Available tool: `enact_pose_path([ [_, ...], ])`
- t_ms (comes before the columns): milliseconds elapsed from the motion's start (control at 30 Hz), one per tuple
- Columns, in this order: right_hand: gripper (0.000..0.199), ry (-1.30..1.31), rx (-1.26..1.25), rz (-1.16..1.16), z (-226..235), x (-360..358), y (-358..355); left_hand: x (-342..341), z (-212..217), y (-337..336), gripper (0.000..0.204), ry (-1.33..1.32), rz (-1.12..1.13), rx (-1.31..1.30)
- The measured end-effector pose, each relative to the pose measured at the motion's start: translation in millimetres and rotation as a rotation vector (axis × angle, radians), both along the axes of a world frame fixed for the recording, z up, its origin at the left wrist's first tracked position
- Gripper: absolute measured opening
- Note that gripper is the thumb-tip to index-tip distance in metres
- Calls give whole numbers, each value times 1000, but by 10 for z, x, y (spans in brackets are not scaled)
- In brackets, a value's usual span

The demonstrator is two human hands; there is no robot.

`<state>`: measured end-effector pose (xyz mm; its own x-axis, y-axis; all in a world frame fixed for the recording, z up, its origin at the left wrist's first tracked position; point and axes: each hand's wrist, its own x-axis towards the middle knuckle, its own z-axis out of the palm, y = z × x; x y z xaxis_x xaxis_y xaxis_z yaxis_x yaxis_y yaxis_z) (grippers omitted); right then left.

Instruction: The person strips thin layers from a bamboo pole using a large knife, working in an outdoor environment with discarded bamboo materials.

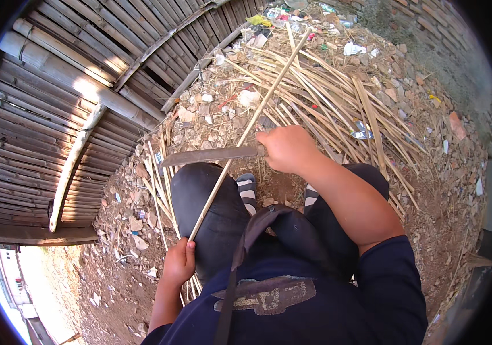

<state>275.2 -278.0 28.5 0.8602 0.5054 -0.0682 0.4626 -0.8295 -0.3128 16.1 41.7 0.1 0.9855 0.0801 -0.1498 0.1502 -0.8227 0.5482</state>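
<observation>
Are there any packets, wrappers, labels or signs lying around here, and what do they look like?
Yellow wrapper: crumpled, top of the litter heap by the bamboo wall.
White scrap: crumpled paper or plastic, upper right on the rubble.
Clear bluish wrapper: shiny, among the bamboo strips right of the right hand.
No signs or screens in view.

At twelve o'clock lies pale yellow cane (315, 98); black trousers (211, 213), striped black-and-white sandals (247, 192), navy shirt (315, 305) toward six.

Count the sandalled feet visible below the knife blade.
2: one striped sandal between the knees, under the knife blade; the other striped sandal right of it, partly hidden by the right forearm.
</observation>
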Motion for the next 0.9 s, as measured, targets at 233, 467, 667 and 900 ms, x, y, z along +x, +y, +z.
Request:
enact_pose_path([
  [233,28,-34,101,-154,-235,235,-227,150,29,-68,36,-4,0,9],
  [467,26,-234,32,56,-82,38,-20,30,-121,-28,35,-46,17,74],
  [667,26,-18,49,-215,-69,266,-211,55,-68,-20,34,-58,11,45],
  [900,23,-388,139,109,-169,2,-13,56,-118,-43,34,-73,-9,77],
])
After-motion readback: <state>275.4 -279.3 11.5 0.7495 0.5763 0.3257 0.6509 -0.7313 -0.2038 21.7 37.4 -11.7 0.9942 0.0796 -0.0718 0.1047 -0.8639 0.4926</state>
